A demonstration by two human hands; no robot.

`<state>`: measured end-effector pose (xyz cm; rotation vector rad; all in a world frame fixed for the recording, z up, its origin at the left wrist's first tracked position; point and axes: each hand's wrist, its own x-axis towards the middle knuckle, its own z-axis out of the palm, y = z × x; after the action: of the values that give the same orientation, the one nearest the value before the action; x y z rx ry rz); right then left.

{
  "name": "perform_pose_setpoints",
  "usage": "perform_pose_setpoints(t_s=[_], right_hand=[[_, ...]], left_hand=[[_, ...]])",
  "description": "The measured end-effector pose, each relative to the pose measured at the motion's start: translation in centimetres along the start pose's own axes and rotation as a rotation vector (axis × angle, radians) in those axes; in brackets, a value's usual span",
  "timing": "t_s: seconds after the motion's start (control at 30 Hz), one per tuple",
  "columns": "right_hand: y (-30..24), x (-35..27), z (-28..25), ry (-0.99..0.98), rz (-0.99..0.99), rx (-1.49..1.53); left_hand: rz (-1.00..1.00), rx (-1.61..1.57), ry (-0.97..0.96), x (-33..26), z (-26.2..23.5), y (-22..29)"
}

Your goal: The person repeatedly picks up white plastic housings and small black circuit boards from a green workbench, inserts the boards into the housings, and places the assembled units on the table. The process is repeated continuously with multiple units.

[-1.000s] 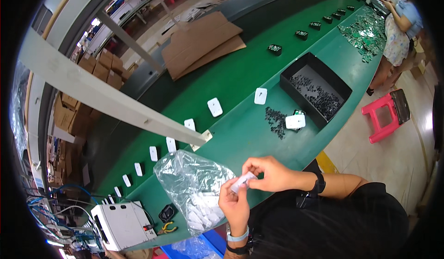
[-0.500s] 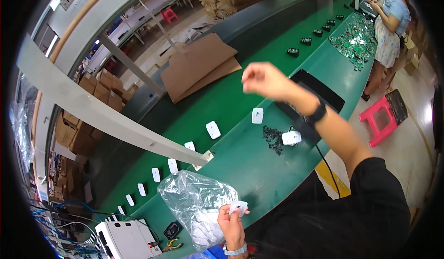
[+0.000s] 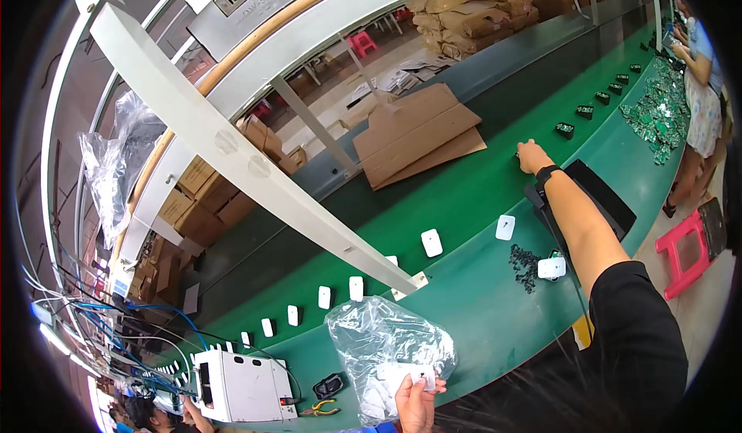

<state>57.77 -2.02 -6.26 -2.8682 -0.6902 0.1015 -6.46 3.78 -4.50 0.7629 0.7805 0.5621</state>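
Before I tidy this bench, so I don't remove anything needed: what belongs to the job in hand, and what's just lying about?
Likely the job:
white cover in the left hand
clear bag of white pieces
black housings
heaped small black parts

Probably just lying about:
cardboard sheets
yellow-handled pliers

This is an electronics factory: a green conveyor belt (image 3: pixel 479 193) and heaped circuit boards (image 3: pixel 657 112) show it.

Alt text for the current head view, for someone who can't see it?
A person's left hand holds a white cover by a clear plastic bag, and the right hand is stretched over a green conveyor belt. White-faced pieces line the belt; small black parts lie on the green worktop.
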Motion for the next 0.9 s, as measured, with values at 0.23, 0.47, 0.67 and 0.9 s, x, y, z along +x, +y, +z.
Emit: perform_pose_setpoints(t_s=[0.23,0.47,0.67,0.9], right_hand=[[-4.1,-4.3,-7.4,0.01,-0.33,0.348],[-9.2,-25.1,-11.3,-0.434,-0.548,1.134],[-9.4,-38.1,-9.4,-0.527,-0.533,1.092],[-11.9,-39.7,-9.2,-0.351,-0.544,0.976]], left_hand=[[0.061,-0.037,-0.03,1.2,1.2,0.2],[0.058,-0.004,-0.189,1.4,6.0,0.6],[-0.138,-0.271,-0.315,1.7,9.2,-0.7],[-0.132,-0.349,-0.342,0.9,8.4,-2.0]])
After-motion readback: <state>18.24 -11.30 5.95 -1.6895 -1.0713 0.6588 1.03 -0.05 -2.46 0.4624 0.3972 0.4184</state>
